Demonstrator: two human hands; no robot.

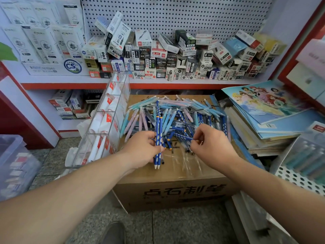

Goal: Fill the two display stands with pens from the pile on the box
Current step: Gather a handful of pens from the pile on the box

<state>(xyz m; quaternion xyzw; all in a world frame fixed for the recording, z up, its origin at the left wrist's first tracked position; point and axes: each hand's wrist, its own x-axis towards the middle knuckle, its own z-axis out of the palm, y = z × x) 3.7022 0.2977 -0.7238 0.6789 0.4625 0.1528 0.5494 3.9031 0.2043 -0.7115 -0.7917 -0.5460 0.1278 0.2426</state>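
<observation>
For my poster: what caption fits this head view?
Left hand grips blue dotted pens; right hand pinches another pen above the brown cardboard box.

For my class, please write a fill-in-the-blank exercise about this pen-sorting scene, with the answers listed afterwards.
1. The left hand grips ___ dark blue dotted pens.
2. The pen pile lies on a ___ box.
3. The clear display stand leans at the box's ___ side.
4. The right hand pinches a single ___ at the pile.
Answers: two; cardboard; left; pen.
</observation>
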